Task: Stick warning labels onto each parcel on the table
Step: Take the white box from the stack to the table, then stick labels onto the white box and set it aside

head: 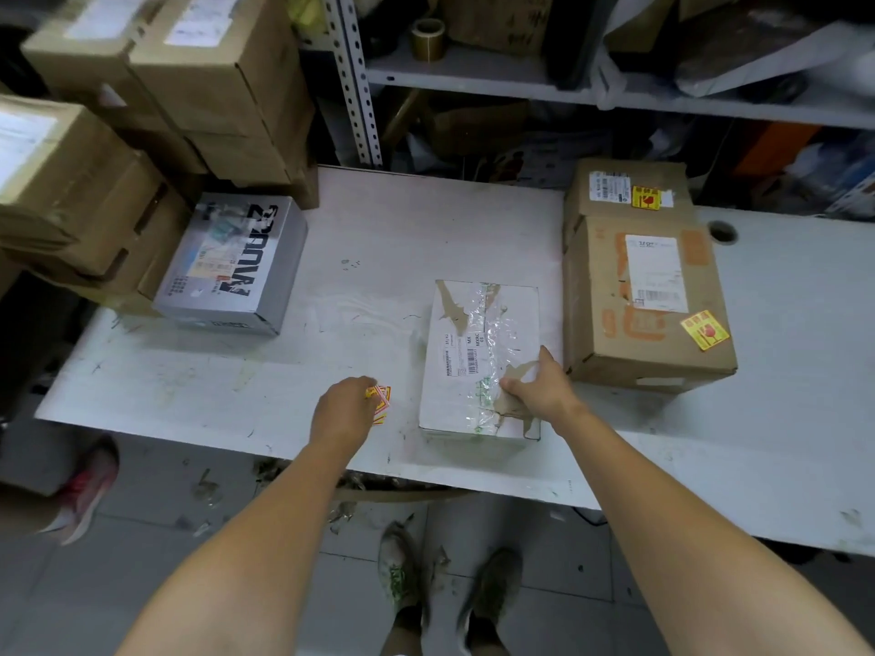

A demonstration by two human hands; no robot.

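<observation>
Four parcels point(478, 362) point(232, 262) point(625, 191) point(648, 300) on the table point(189, 371), two stuck warning labels point(646, 197) point(704, 330), two hands point(343, 411) point(544, 385).

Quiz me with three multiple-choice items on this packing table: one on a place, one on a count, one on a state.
1. Where does the right hand rest?
A. on the white parcel
B. on a chair
C. on a laptop

2. How many brown boxes at the right of the table carry a yellow warning sticker?
A. none
B. one
C. two

3. What is the left hand doing?
A. lying flat and empty
B. holding warning labels
C. gripping scissors

Answers:
1 A: its fingers lie on the parcel's near right corner.
2 C: the far brown box and the near brown box each show one.
3 B: yellow and red labels stick out past its fingers.
</observation>
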